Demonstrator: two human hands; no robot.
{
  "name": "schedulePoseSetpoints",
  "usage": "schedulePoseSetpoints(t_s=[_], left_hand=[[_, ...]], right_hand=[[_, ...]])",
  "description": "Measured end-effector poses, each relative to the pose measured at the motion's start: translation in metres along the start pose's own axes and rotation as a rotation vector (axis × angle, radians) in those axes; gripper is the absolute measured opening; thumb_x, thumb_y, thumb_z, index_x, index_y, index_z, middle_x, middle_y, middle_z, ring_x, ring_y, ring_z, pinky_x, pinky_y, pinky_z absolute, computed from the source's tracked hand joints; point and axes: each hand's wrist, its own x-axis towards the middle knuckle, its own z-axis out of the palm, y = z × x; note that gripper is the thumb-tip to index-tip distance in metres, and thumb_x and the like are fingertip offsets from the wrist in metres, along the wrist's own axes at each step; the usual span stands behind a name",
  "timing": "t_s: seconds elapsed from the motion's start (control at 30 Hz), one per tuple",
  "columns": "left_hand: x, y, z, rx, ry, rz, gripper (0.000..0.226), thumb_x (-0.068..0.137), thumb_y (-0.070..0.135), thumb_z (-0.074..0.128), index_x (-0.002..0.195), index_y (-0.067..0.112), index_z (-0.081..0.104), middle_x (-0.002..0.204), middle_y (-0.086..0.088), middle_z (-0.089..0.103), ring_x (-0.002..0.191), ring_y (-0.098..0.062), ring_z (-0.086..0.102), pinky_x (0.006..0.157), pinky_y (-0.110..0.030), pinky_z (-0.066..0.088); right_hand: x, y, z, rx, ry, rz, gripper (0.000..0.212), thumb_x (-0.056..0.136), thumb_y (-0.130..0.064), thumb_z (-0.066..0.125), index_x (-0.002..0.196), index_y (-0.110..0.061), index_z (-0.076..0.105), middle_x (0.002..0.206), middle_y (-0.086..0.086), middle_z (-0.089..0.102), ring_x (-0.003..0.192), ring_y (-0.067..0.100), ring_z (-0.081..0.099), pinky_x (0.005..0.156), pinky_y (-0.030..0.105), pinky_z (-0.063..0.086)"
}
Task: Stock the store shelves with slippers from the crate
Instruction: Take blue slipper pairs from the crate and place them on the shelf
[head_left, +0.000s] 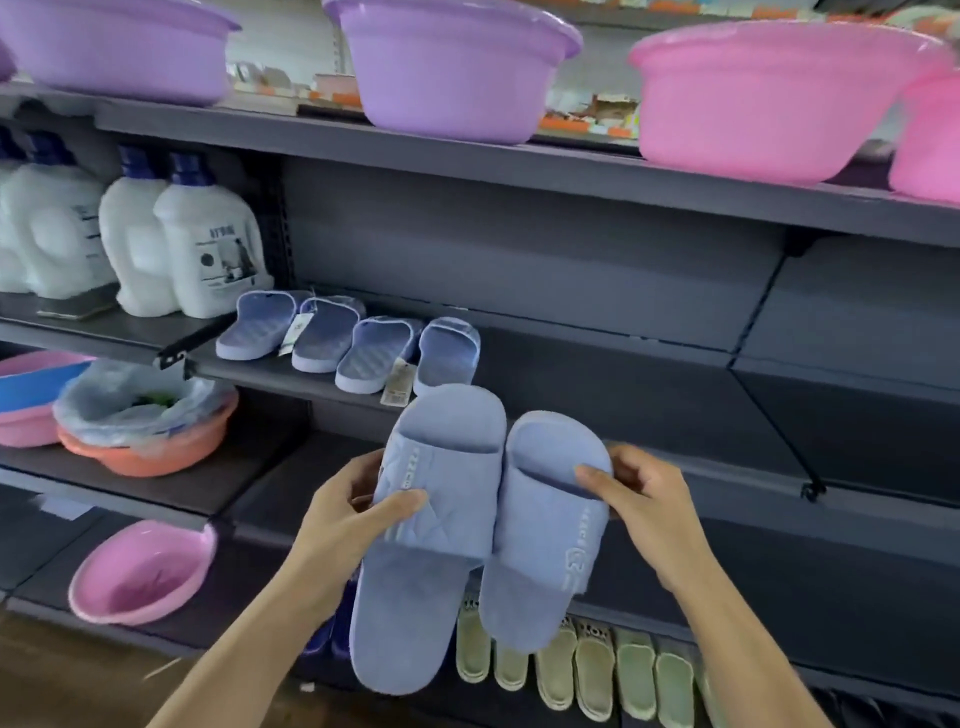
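Left hand: my left hand (356, 514) grips the left slipper (457, 483) across its strap, thumb on top and fingers curled round the outer edge.
Right hand: my right hand (649, 504) pinches the right slipper (545, 525) at the toe end of the strap, thumb on top and the other fingers tucked behind the outer edge.
Held pair: both slippers are pale blue, soles down and toes pointing away from me. They are side by side between my two grips, with their inner edges touching.
Beyond the grip: a row of four blue slippers (363, 353) stands on the middle shelf (597, 364), just past the toe of the left slipper and off to the left. A paper tag (397, 382) hangs over the shelf edge there.
Right of the grip: the same shelf board runs on bare.
Below the grip: under the heels of the held pair, pale green slippers (592, 670) line the bottom shelf.
Left of the grip: an orange basin (150, 457) and, lower down, a pink bowl (143, 571) sit well apart from my left hand. White detergent bottles (202, 244) stand higher up.
Above the grip: a purple basin (457, 67) and a pink basin (769, 98) rest on the top shelf.
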Motion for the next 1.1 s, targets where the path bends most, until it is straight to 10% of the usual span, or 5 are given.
schedulePoseSetpoints(t_s=[0.57, 0.87, 1.0, 1.1], left_hand=[[0.197, -0.002, 0.050, -0.176, -0.182, -0.107, 0.056, 0.058, 0.032, 0.078, 0.109, 0.017, 0.062, 0.101, -0.008, 0.068, 0.091, -0.024, 0.066, 0.071, -0.032, 0.053], [0.270, 0.001, 0.099, -0.117, -0.203, -0.235, 0.027, 0.087, 0.025, 0.061, 0.111, 0.013, 0.062, 0.107, -0.009, 0.066, 0.098, -0.026, 0.060, 0.072, -0.033, 0.048], [0.295, 0.000, 0.122, -0.070, -0.143, -0.241, 0.018, 0.087, 0.025, 0.062, 0.100, 0.014, 0.064, 0.104, -0.011, 0.066, 0.102, -0.031, 0.059, 0.093, -0.045, 0.047], [0.313, -0.001, 0.132, -0.070, -0.100, -0.224, 0.014, 0.090, 0.020, 0.057, 0.078, 0.014, 0.062, 0.082, -0.005, 0.062, 0.085, -0.025, 0.058, 0.078, -0.035, 0.046]], right_hand=[[0.136, 0.028, -0.014, -0.046, 0.335, 0.084, 0.016, 0.085, -0.012, 0.064, 0.072, -0.005, 0.061, 0.056, -0.004, 0.058, 0.052, 0.003, 0.053, 0.048, 0.016, 0.045], [0.201, 0.045, -0.043, 0.030, 0.485, 0.215, 0.026, 0.085, -0.020, 0.065, 0.075, 0.002, 0.059, 0.069, 0.013, 0.052, 0.066, 0.021, 0.047, 0.052, 0.025, 0.043], [0.230, 0.067, -0.056, 0.055, 0.495, 0.330, 0.020, 0.084, -0.023, 0.066, 0.073, -0.007, 0.064, 0.071, 0.009, 0.060, 0.065, 0.020, 0.055, 0.052, 0.023, 0.046], [0.254, 0.084, -0.061, 0.115, 0.477, 0.376, 0.017, 0.085, -0.023, 0.066, 0.085, -0.006, 0.067, 0.074, 0.008, 0.064, 0.063, 0.018, 0.059, 0.047, 0.020, 0.047]])
